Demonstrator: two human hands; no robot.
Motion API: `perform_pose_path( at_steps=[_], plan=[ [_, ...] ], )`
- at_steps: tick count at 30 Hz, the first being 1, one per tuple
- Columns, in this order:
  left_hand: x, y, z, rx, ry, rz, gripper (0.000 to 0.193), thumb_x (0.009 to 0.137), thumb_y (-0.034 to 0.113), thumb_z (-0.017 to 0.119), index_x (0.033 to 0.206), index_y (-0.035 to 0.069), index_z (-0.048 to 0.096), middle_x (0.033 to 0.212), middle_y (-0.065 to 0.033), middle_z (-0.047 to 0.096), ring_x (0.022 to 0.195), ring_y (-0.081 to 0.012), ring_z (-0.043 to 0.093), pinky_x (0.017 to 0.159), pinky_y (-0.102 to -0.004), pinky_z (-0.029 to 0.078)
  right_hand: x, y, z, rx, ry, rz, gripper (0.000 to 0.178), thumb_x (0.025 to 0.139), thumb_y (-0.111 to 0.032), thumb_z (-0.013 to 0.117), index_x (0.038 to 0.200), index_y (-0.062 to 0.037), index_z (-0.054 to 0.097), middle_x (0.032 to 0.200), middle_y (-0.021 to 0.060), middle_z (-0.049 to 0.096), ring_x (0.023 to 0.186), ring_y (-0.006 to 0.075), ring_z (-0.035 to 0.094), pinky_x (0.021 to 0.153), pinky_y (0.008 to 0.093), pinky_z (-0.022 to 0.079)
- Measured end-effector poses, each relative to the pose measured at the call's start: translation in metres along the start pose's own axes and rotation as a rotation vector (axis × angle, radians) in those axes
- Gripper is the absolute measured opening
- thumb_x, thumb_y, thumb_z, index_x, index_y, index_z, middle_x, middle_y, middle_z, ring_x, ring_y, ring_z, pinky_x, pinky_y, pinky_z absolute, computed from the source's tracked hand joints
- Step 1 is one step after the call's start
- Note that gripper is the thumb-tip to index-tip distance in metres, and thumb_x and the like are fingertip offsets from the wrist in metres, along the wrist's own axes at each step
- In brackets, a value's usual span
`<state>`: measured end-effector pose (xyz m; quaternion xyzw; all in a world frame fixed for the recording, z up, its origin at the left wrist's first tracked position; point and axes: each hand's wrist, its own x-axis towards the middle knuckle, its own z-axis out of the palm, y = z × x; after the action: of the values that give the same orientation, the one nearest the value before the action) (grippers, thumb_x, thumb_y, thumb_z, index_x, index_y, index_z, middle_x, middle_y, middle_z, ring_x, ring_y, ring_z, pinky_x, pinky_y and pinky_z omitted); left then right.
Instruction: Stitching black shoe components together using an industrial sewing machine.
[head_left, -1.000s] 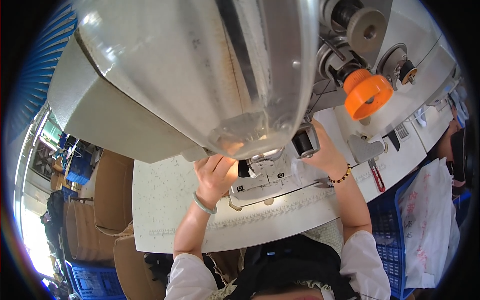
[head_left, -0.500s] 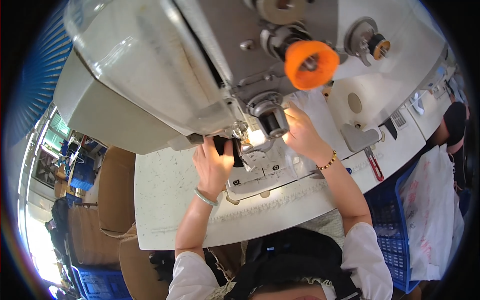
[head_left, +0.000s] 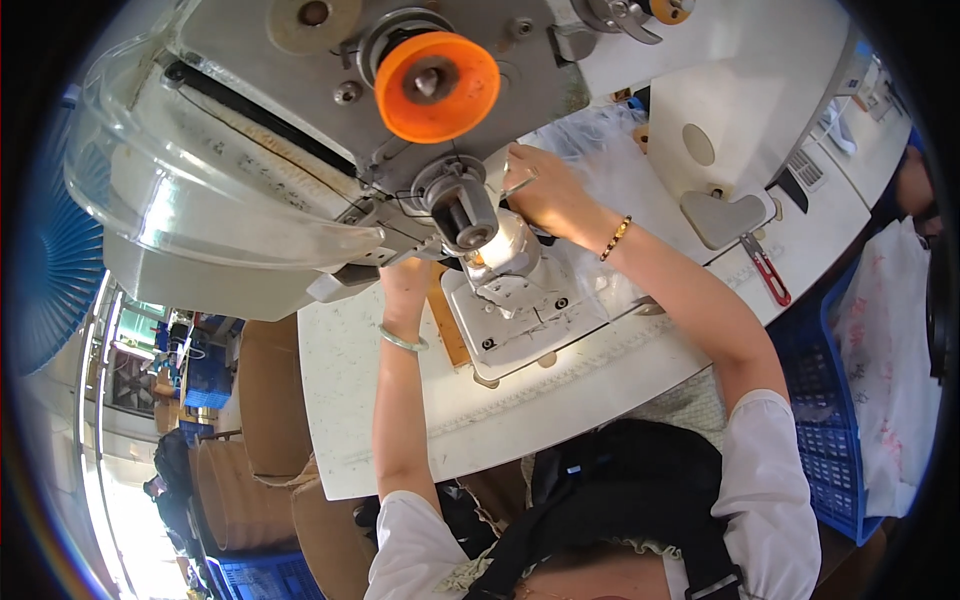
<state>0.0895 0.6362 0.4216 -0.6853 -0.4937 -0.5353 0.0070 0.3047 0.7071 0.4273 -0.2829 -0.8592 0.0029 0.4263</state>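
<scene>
A sewing machine head (head_left: 290, 110) with an orange cone-shaped knob (head_left: 437, 86) leans over the white work table. Below it a lamp lights the needle area and the metal plate (head_left: 525, 310). My left hand (head_left: 404, 285) reaches under the machine head's left side; its fingers are hidden there. On the needle's right side, my right hand (head_left: 555, 195) is closed, with fingers curled beside the dark cylindrical part (head_left: 463, 215). A small metallic piece shows at those fingers, but what they hold cannot be made out. Dark material (head_left: 543, 238) shows just beneath this hand.
Red-handled thread snips (head_left: 765, 270) lie at the table's right. Clear plastic (head_left: 600, 140) spreads behind my right hand. A blue crate (head_left: 835, 430) with white bags (head_left: 890, 370) stands at right. Cardboard boxes (head_left: 270, 400) and a blue fan (head_left: 65, 250) are at left.
My view has shifted. My left hand has gone farther under the machine head, uncovering an orange-brown strip beside the plate. My right hand has moved up and away from the needle, its fingers curling.
</scene>
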Motion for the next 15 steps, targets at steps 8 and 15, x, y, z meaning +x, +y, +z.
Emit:
perform_pose_path(
  at_steps=[8,15],
  plan=[
    [-0.003,0.006,-0.007,0.196,-0.105,0.066,0.029,0.078,0.011,0.066,0.105,0.004,0.060,0.103,-0.0111,0.062,0.096,-0.0287,0.057,0.087,-0.0385,0.042,0.006,-0.004,-0.024,0.076,0.186,-0.288,0.020,0.071,-0.017,0.061,0.087,-0.0066,0.064,0.088,0.0047,0.064,0.096,0.0216,0.057,0.080,0.0336,0.047],
    [-0.015,0.026,-0.006,0.345,0.208,0.281,0.012,0.066,-0.001,0.069,0.075,0.002,0.061,0.069,-0.0076,0.063,0.056,-0.0187,0.057,0.052,-0.0281,0.043,0.007,-0.003,-0.041,0.142,0.102,-0.316,0.016,0.075,-0.015,0.065,0.090,-0.0088,0.067,0.096,0.0041,0.065,0.101,0.0229,0.056,0.087,0.0340,0.045]
  ],
)
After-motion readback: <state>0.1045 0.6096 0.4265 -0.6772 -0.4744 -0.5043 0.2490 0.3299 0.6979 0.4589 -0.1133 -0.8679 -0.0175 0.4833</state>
